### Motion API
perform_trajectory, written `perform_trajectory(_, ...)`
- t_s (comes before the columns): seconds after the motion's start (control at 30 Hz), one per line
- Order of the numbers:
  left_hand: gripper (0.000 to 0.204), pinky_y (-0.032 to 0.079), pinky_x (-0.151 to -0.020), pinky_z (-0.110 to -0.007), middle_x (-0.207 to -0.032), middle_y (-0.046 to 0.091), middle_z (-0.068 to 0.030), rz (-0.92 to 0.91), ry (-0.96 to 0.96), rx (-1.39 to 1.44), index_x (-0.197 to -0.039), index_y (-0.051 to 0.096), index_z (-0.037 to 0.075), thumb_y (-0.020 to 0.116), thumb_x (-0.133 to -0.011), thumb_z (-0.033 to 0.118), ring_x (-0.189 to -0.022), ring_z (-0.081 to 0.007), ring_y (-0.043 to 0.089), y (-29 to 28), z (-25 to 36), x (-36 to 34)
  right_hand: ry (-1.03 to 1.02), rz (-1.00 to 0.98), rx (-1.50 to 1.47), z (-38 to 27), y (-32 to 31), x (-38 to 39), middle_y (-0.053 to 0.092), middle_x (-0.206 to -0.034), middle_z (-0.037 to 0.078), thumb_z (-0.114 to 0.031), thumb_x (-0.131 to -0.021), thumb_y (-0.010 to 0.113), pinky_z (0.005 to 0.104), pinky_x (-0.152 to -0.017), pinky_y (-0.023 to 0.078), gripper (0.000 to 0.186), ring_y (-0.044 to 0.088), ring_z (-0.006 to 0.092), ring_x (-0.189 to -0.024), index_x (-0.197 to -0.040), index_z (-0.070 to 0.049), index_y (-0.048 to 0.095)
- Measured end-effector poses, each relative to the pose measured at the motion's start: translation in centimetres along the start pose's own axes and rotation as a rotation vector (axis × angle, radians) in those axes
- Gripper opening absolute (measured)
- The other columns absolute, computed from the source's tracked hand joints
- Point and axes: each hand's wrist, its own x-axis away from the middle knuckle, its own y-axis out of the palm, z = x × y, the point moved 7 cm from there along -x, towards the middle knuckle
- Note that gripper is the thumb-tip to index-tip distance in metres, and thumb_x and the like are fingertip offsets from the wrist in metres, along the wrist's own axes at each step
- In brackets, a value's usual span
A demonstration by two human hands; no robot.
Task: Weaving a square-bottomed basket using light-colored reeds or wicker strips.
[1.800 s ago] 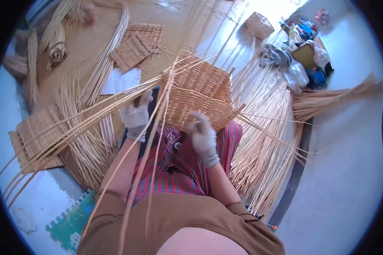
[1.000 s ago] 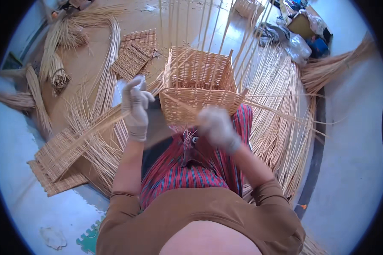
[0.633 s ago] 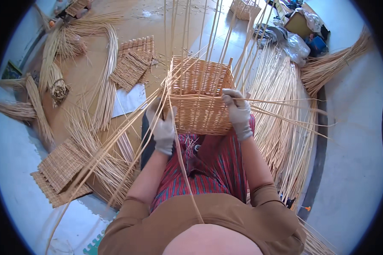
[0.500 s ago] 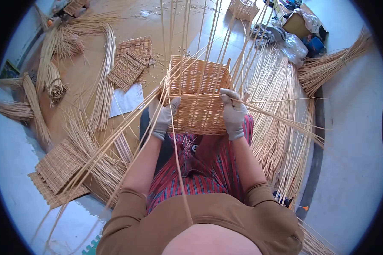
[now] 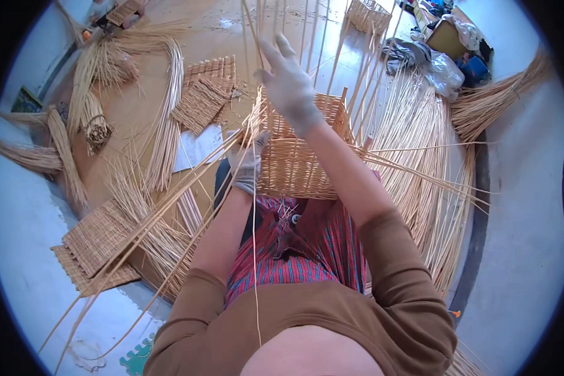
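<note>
A square wicker basket (image 5: pixel 297 166) rests over my lap, with tall upright canes (image 5: pixel 338 53) rising from its far sides. My left hand (image 5: pixel 247 164), in a pale glove, is closed on the basket's near left corner, thumb on top by the rim. Long loose canes (image 5: pixel 169 191) trail from that corner toward the lower left. My right hand (image 5: pixel 291 84), also gloved, is lifted over the basket with fingers spread, close to the uprights at the left. Its forearm hides part of the rim. More loose canes (image 5: pixel 432 177) stick out from the right corner.
Woven panels (image 5: pixel 197 103) lie on the floor at the far left, and more woven panels (image 5: pixel 94 241) at the near left. Cane bundles (image 5: pixel 401 156) spread along the right. Another basket (image 5: pixel 368 15) stands at the back, near a plastic bag (image 5: pixel 445 75).
My right hand has let go of the basket's right corner and risen up and left, its fingers opening. My left hand stays on the left corner. The view has shifted slightly.
</note>
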Motion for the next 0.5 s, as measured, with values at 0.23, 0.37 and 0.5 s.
perform_trajectory(0.23, 0.031, 0.057, -0.076, -0.032, -0.099, 0.071, -0.0077, -0.022, -0.128, 0.072, -0.111, 0.067, 0.001, 0.077, -0.083, 0.011, -0.085, -0.0182, 0.067, 1.0, 2.2, 0.6, -0.034, 0.230, -0.919, 10.4, -4.6, 9.0, 0.072, -0.102, 0.008, -0.004, -0.093, 0.060, 0.0314, -0.078, 0.060, 0.077, 0.070, 0.0189, -0.087, -0.157, -0.011, 0.019)
perform_trajectory(0.37, 0.031, 0.059, -0.072, -0.034, -0.093, 0.069, -0.0082, 0.152, -0.067, 0.100, -0.108, 0.066, 0.001, 0.074, -0.080, 0.009, -0.079, -0.0215, 0.067, -1.0, -1.7, -1.4, 0.704, 0.281, -0.944, 16.3, -4.0, 21.1, 0.072, -0.100, 0.006, -0.017, -0.105, 0.057, 0.0259, -0.072, 0.055, 0.032, 0.067, 0.0129, -0.086, -0.135, -0.006, 0.051)
perform_trajectory(0.5, 0.013, 0.053, -0.088, -0.033, -0.108, 0.063, -0.0093, 0.199, 0.185, -0.094, -0.107, 0.060, 0.000, 0.058, -0.094, 0.002, -0.097, -0.0167, 0.060, 0.2, 3.8, 5.2, 0.764, 0.333, -0.938, 18.9, -4.8, 23.0, 0.074, -0.099, 0.004, -0.017, -0.101, 0.064, 0.0249, -0.069, 0.054, 0.019, 0.067, 0.0120, -0.084, -0.117, -0.008, 0.069)
